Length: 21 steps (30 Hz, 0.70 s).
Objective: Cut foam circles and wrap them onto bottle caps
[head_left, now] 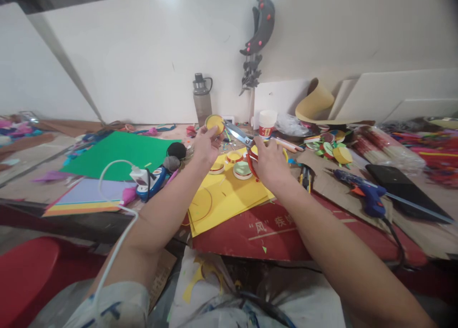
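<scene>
Raised over the table, my left hand (208,147) is closed on a round yellow disc (214,123) with a darker rim. My right hand (271,162) grips a pair of scissors (238,134) by red handles, and the blades point left, with their tips close to the disc's right edge. Below both hands lie yellow sheets (229,199), one with a circle outline at its left. On them rest several small round pieces, among them a green-topped one (243,169) and a yellow one (216,167).
A green sheet (121,156) and a power strip (152,182) with a white cable lie left. A bottle (202,101) and paper cup (267,123) stand behind. To the right are a blue glue gun (374,199), a black phone-like slab (408,189) and more round pieces (327,149).
</scene>
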### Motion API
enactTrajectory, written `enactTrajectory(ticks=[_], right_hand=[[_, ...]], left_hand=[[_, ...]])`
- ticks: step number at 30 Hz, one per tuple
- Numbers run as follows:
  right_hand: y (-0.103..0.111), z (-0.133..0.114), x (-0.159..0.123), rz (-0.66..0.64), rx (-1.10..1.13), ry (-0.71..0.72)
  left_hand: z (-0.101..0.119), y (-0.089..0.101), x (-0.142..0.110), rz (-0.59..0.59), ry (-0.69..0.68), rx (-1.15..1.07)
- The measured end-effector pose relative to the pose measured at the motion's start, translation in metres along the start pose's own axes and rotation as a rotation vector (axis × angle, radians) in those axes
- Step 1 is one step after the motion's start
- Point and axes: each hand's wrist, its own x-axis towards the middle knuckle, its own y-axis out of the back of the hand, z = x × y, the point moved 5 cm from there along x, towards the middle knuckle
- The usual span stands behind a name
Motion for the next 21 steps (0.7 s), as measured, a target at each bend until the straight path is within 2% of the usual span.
enactTrajectory(ticks=[10, 16, 21], right_hand=[[-0.0076, 0.004, 0.0005, 0.048, 0.019, 0.099], [-0.0048, 0.0048, -0.0009, 0.049, 0.029, 0.078], [-0.0035, 0.0065, 0.0007, 0.062, 0.017, 0.072]], left_hand=[[-0.0002, -0.0003, 0.0011, -0.055, -0.017, 0.032], [0.0064, -0.0023, 0.0016, -0.107, -0.184, 0.129], [0.0038, -0.0036, 0.0005, -0.115, -0.12, 0.107]])
